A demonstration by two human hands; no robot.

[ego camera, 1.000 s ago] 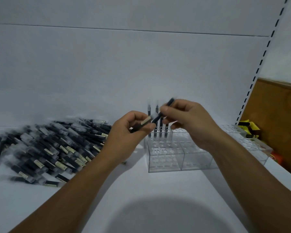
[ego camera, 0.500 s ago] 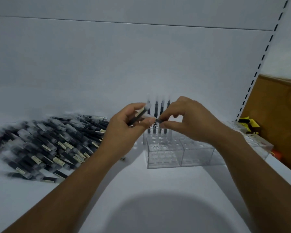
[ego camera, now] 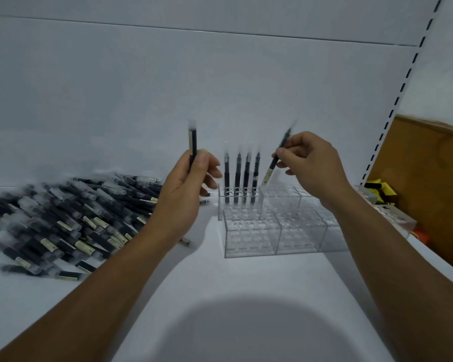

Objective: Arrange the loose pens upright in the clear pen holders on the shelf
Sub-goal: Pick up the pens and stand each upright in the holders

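White metal shelf deck [ego camera: 246,296], plain white back panel behind. Change since half a second ago: the hands were bunched together over the rack, sorting two pens between them; now they've parted. Left hand [ego camera: 186,189] has swung out to 10 o'clock of the clear acrylic multi-hole pen holders [ego camera: 249,239]. Its fingers and thumb are curled round the lower barrel of a black pen with a frosted cap [ego camera: 192,142], held upright and clear of the rack. Right hand [ego camera: 311,163] pinches a second black pen with a pale label band [ego camera: 273,163] between thumb and fingertips. It's tilted, top leaning to 1 o'clock, lower end just above the back row, right beside the four black pens already standing upright [ego camera: 241,176]. I can't tell which hole it's lined up with: motion blur plus clear plastic. My read: split done, this is the insertion step for pen five, left's pen queued next. It needs straightening before it drops or it may knock its neighbour. Heap of loose black pens [ego camera: 71,218] sits at 9 o'clock of the holders, so most of the job remains. Yellow-and-black item [ego camera: 377,188] at 3 o'clock, not involved.
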